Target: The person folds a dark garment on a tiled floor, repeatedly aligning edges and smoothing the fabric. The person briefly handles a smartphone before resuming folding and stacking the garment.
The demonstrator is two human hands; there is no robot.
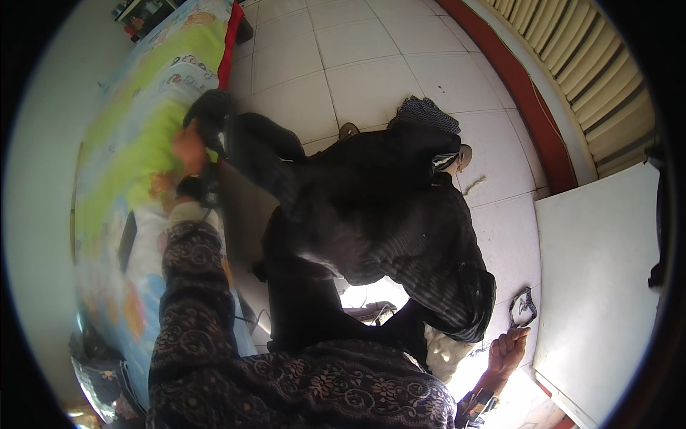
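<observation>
A black garment (375,214) lies bunched across my lap and hangs toward the floor. At the bed's edge, my left hand (188,147) grips a raised fold (208,110) of this black cloth; the hand is blurred. My right hand (508,351) is stretched out low on the right, away from the garment, its fingers curled and the thumb against them. Whether something thin is pinched there cannot be told. Just beyond those fingertips is a dark patterned loop (523,307), perhaps a band; whether it touches the hand is unclear.
On the left runs a bed with a colourful printed sheet (123,155), with a dark flat object (127,241) on it. White floor tiles (364,45) stretch ahead. At the right stand a white panel (595,268) and a slatted shutter (579,69). Grey dotted cloth (424,113) lies past the garment.
</observation>
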